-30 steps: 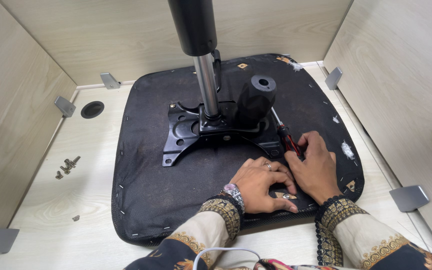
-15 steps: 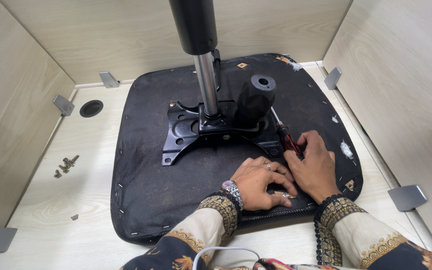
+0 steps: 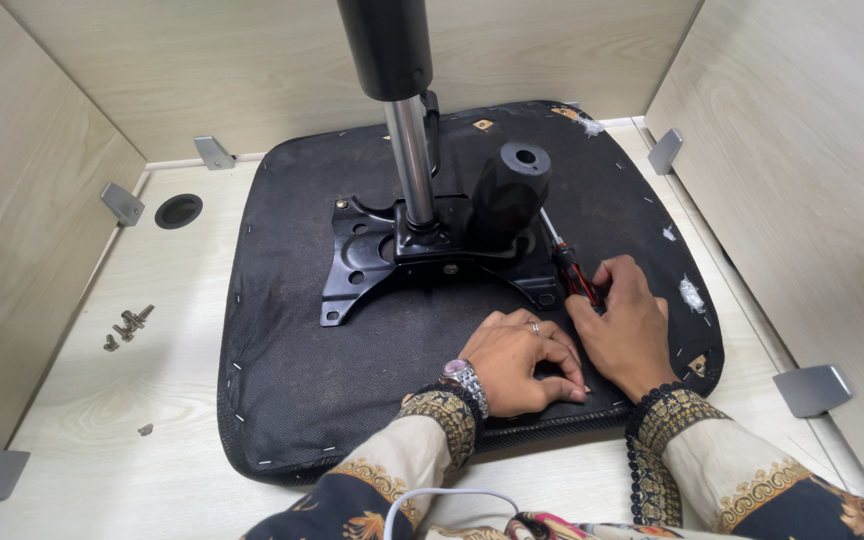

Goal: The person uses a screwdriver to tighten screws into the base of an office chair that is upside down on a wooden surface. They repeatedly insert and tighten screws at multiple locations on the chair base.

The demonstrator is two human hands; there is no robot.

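**Screwdriver at the plate's corner**

The right hand (image 3: pixel 627 330) has its fingers closed around the red-and-black handle of a screwdriver (image 3: pixel 572 268). The shaft slants up and away toward the near right arm of the black metal plate (image 3: pixel 372 260). The tip is hidden by the plate and the black cylinder (image 3: pixel 509 190), so whether it sits in a fastener cannot be told.

The left hand (image 3: pixel 524 362) lies knuckles-up on the seat underside (image 3: pixel 292 390) just beside the right. Its fingers are curled toward the palm, and whether they pinch anything small cannot be told.

By the look of it, the work in hand is on a fastening at that corner of the plate, with the left hand steadying the seat. Any turn of the tool calls for the shaft to stay in line with the fastener and for pressure along its length – the tilt is shallow and a slip would run into the fabric.

The seat lies flat on the pale table (image 3: pixel 152 460), upside down, its near edge close to the person. The chrome column (image 3: pixel 410 170) stands upright from the middle of the plate, just left of the cylinder.

Room is tight to the right and behind:
- The wooden side wall (image 3: pixel 802 150) and its metal brackets (image 3: pixel 810 388) stand near the seat's edge.
- The cylinder crowds the tool's far side.
- To the left the table is open as far as a few loose screws (image 3: pixel 127 325) – well apart from both hands – and a round hole (image 3: pixel 178 210).
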